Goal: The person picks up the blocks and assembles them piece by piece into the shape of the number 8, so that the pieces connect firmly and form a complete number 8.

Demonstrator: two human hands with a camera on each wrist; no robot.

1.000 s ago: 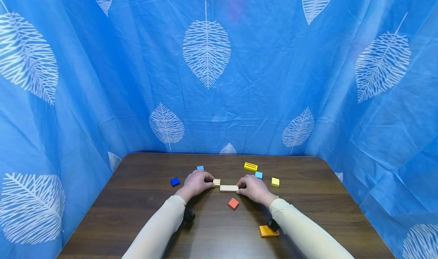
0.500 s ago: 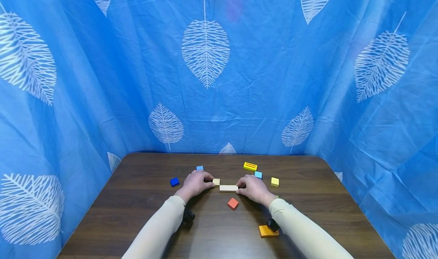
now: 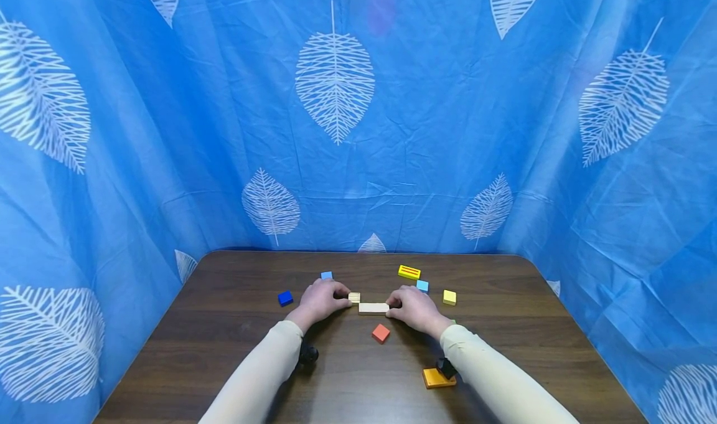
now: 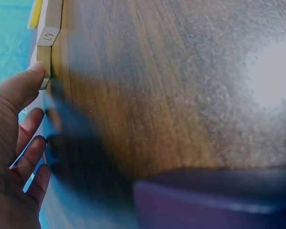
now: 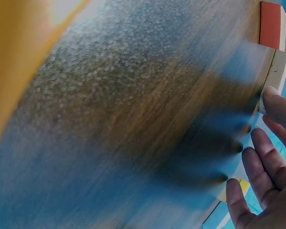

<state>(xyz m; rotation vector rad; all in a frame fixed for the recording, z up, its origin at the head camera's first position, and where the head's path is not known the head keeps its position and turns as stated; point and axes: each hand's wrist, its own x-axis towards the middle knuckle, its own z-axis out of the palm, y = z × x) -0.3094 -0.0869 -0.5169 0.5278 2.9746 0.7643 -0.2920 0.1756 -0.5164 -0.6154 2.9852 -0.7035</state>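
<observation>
In the head view, my left hand (image 3: 320, 299) pinches a small pale wooden block (image 3: 354, 297) between thumb and fingers. A longer pale wooden block (image 3: 372, 309) lies just right of it and slightly nearer, and my right hand (image 3: 416, 308) grips its right end. The left wrist view shows my left thumb against the small block (image 4: 45, 59), whose end meets the long block (image 4: 48, 36), marked with digits. Seen from the right wrist, my right thumb presses the long block (image 5: 276, 71). A red block (image 3: 381, 333) sits on the table in front of both hands.
A dark blue block (image 3: 285, 297) and a light blue one (image 3: 327, 275) lie near the left hand. Beyond the right hand are a yellow striped block (image 3: 409, 272), a light blue block (image 3: 422, 286) and a yellow block (image 3: 449, 297). An orange block (image 3: 437, 379) lies by the right forearm.
</observation>
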